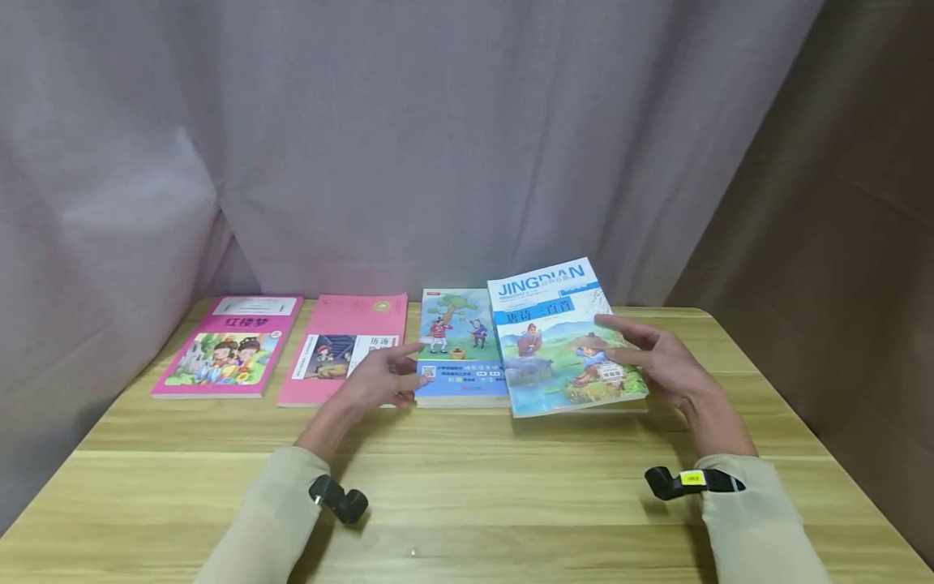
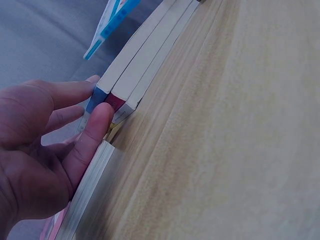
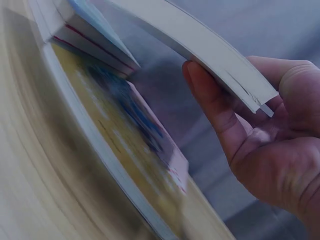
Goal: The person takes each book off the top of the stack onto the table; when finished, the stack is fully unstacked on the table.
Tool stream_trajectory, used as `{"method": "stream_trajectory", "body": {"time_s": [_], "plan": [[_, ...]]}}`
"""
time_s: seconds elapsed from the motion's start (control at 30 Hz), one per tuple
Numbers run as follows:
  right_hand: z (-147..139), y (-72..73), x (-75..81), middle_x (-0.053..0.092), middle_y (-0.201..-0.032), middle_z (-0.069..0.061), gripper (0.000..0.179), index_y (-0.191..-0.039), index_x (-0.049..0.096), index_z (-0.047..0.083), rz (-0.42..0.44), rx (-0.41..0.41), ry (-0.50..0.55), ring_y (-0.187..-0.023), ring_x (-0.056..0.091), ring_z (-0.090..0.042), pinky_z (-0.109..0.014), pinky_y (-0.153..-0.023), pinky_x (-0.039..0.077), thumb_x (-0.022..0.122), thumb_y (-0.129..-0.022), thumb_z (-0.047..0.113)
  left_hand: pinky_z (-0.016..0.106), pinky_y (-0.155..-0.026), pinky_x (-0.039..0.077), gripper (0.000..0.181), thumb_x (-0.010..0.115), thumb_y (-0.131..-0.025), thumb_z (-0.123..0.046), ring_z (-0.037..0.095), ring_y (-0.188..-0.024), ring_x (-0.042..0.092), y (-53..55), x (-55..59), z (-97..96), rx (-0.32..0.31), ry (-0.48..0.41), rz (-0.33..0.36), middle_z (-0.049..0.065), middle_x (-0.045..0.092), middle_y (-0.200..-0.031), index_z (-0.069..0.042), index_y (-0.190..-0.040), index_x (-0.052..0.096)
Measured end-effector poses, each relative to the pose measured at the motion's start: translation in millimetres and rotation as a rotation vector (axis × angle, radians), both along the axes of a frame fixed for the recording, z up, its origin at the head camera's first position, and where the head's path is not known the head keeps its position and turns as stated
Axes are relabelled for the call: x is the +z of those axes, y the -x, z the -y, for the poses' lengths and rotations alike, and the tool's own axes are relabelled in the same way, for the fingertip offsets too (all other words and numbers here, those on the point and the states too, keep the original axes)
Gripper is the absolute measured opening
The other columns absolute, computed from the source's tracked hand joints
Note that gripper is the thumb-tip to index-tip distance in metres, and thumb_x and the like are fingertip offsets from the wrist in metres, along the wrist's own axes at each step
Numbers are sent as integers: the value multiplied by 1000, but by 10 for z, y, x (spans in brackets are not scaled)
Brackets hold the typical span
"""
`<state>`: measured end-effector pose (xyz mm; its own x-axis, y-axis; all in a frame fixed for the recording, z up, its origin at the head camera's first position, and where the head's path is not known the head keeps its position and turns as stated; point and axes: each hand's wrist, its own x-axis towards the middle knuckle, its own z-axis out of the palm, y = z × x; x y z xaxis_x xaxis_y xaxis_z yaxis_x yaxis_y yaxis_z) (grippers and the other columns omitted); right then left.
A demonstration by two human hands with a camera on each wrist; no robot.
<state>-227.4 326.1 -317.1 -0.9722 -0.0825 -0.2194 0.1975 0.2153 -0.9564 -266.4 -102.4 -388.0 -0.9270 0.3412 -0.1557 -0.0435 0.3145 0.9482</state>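
Observation:
My right hand pinches the right side of a paperback book with "JINGDIAN" on its white and blue cover. In the right wrist view this book is raised, gripped between thumb and fingers, above a yellowish book lying flat. My left hand is at the left edge of a blue picture-covered book. The left wrist view shows that book on top of a stack; thumb and fingertips touch the stack's spine side, the fingers only loosely bent. The raised book hides most of the yellowish one.
A pink book lies left of the stack, partly behind my left hand. Farther left is a magenta-bordered book with cartoon children. All lie on a wooden table. A grey curtain hangs behind, a brown one at right.

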Motion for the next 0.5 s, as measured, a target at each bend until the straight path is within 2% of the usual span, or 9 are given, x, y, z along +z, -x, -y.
{"method": "stream_trajectory", "body": {"time_s": [0.17,0.23,0.33,0.4,0.5], "plan": [[-246,-65,40,19,-173,-15,67,-160,47,30,-21,-17,-10,-101,70,-6,-25,-86,65,74,-100,21,33,-71,67,71,79,-95,-14,22,-82,70,-1,-23,20,-6,-6,4,24,60,-144,-19,-159,49],[-369,-96,46,31,-166,-10,64,-160,48,29,-39,-19,4,-100,70,-6,-25,-84,65,73,-101,18,33,-70,67,71,79,-95,-14,22,-81,70,-2,-26,18,-10,-9,4,25,60,-143,-18,-159,49],[-557,-137,65,45,-146,4,62,-159,49,32,-38,-34,25,-98,72,-7,-26,-82,66,70,-103,16,33,-70,67,71,80,-95,-14,21,-81,70,-3,-21,9,-11,-9,2,25,60,-143,-18,-159,49],[-661,-152,88,46,-135,11,64,-160,46,34,-25,-52,19,-96,73,-8,-27,-82,66,70,-103,18,33,-70,66,71,79,-95,-14,21,-81,70,-3,-13,5,-9,-7,-1,24,60,-143,-19,-159,49],[-793,-170,125,44,-135,11,68,-163,41,37,5,-84,-7,-95,73,-8,-27,-83,66,70,-103,22,32,-70,66,71,79,-95,-13,21,-81,69,-4,-1,5,-8,-4,-4,24,60,-143,-19,-159,49]]}}
